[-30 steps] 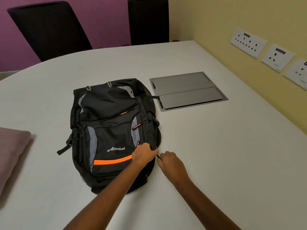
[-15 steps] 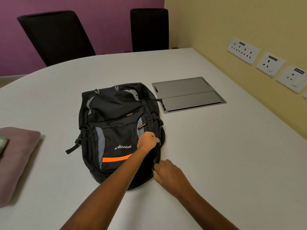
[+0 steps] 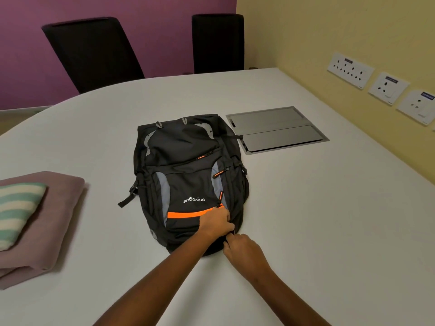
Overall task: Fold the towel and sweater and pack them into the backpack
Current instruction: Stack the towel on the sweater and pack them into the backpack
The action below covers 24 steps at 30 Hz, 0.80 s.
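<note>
A black fabric backpack (image 3: 190, 177) with grey side panels and an orange stripe lies flat on its back in the middle of a pale grey rounded table (image 3: 306, 220), its top end pointing away from the person and its white logo reading upside down from this view. The left hand (image 3: 216, 223) rests on the near right corner of the pack, fingers curled down and pressing the fabric beside the orange stripe. The right hand (image 3: 243, 252) sits just beside it at the pack's near edge, thumb and fingertips pinched together on something small and dark at the seam; it is too small to tell just what is held, though it lies along the zipper line. The two hands nearly touch. On the left part of the table, well apart from the pack, a folded mauve sweater (image 3: 44, 229) lies flat, and a folded towel (image 3: 20, 210) striped in green and cream rests on top of it. Just beyond the pack's far right corner a grey metal cable hatch (image 3: 277, 129) is set into the tabletop. Two black chairs (image 3: 94, 52) stand at the far edge against a purple wall, and white socket plates (image 3: 350, 70) line the yellow wall at right.
</note>
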{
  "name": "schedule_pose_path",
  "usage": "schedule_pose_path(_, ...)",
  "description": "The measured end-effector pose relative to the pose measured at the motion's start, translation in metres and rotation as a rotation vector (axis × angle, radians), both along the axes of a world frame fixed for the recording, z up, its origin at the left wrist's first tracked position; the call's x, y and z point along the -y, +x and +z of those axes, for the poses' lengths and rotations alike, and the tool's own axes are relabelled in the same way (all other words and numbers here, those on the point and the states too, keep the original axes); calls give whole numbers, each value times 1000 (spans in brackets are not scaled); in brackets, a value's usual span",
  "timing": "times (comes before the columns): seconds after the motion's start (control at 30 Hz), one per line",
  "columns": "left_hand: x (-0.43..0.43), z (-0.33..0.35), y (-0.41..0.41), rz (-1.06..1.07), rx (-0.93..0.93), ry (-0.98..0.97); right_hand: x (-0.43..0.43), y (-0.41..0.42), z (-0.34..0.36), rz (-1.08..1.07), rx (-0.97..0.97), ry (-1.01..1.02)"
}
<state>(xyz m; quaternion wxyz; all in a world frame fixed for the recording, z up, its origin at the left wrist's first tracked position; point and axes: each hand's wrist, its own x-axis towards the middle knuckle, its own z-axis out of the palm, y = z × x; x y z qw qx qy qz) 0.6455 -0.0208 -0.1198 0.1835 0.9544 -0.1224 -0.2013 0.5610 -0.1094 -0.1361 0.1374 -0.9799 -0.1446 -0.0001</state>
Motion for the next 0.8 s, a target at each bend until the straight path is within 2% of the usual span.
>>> schedule_pose_path(0.03,-3,2,0,2,4,-16,-6,-3,0,18,32,-11)
schedule_pose_path(0.17,-8,14,1,45,5,-94,-38,8,-10,-103,-38,37)
schedule_pose_path(0.2,-9,16,0,57,6,-110,-47,10,-5,-145,20,12)
schedule_pose_path(0.27,-10,17,-1,73,6,-133,-67,1,4,-44,-16,97)
schedule_pose_path(0.33,-14,15,-4,97,-1,-168,-85,-15,3,70,-1,27)
schedule_pose_path(0.43,-27,10,-16,125,-27,-232,-101,-27,-2,272,-137,-173)
schedule_pose_path(0.5,-43,5,-28,146,2,-243,-107,-33,-13,101,-253,-97)
schedule_pose_path(0.57,-64,0,-42,188,72,-207,-106,-34,-21,-32,-90,6)
schedule_pose_path(0.6,-75,-4,-49,207,109,-170,-104,-37,-22,-23,-42,38)
schedule_pose_path(0.7,-104,-15,-67,257,175,-72,-105,-38,-38,-81,-94,-79)
schedule_pose_path(0.8,-119,-22,-78,315,212,-81,-106,-43,-27,-93,62,-129)
